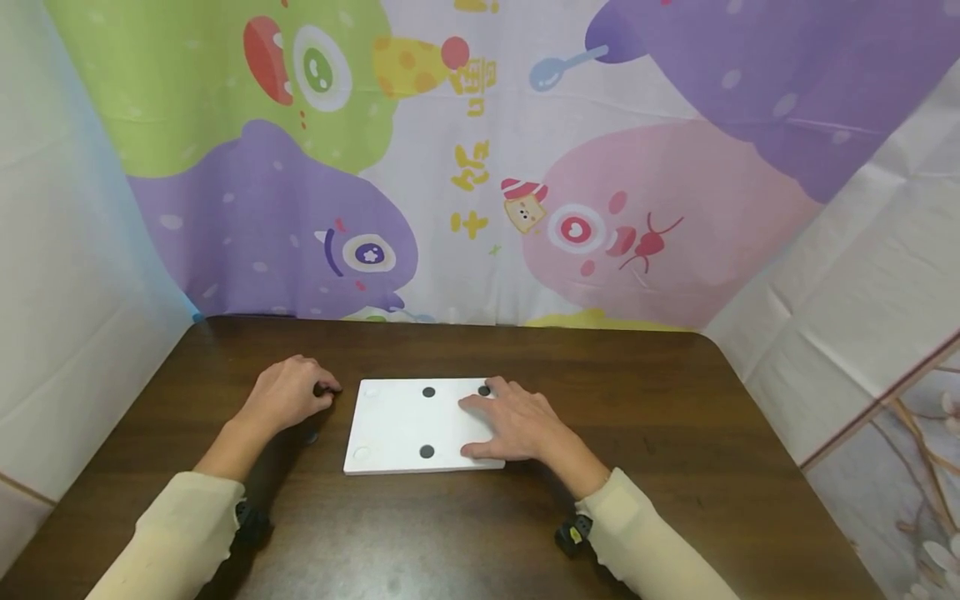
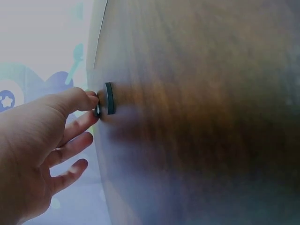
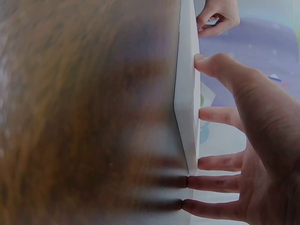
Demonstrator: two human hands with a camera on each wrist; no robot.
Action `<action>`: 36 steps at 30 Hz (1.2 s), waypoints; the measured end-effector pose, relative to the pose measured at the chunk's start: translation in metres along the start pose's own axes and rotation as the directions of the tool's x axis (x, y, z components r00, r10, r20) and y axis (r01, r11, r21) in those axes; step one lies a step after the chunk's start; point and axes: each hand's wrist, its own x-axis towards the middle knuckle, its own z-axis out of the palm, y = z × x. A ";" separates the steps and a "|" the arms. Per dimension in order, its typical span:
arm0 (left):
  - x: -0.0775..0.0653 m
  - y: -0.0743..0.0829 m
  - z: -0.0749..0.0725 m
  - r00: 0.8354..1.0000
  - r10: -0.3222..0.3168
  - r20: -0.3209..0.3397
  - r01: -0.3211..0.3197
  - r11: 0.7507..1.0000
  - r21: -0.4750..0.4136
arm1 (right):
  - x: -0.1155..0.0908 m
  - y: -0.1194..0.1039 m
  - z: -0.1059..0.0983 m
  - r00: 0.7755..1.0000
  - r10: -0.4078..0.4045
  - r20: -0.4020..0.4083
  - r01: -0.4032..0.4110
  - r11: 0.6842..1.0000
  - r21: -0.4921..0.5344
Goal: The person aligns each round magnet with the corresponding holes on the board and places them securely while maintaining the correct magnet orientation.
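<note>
A white rectangular board (image 1: 393,425) lies on the wooden table. Black discs sit in its round recesses, such as the upper middle disc (image 1: 428,392) and the lower middle disc (image 1: 427,451); a third shows by the right fingertips. Two round recesses at its left end are bare. My right hand (image 1: 517,423) rests on the board's right end with fingers spread, thumb touching its face. Left of the board, my left hand (image 1: 291,392) pinches a small dark disc (image 2: 97,111) between thumb and index finger. Close by, another dark disc (image 2: 110,98) lies on the table.
The brown table (image 1: 405,533) ends at a cartoon-printed curtain (image 1: 465,275) at the back. White cloth walls (image 1: 825,275) stand on both sides. Each wrist carries a small black camera, seen at the right cuff as a camera (image 1: 573,535).
</note>
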 end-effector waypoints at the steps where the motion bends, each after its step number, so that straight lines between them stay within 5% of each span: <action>1: -0.001 0.000 0.000 1.000 -0.002 0.004 0.002 1.000 -0.003 | 0.000 0.000 0.000 1.000 -0.001 0.001 0.001 1.000 0.000; 36: 0.004 0.001 -0.020 0.999 -0.013 -0.050 0.010 0.998 -0.063 | 0.001 0.000 0.001 1.000 0.001 -0.014 -0.001 1.000 -0.010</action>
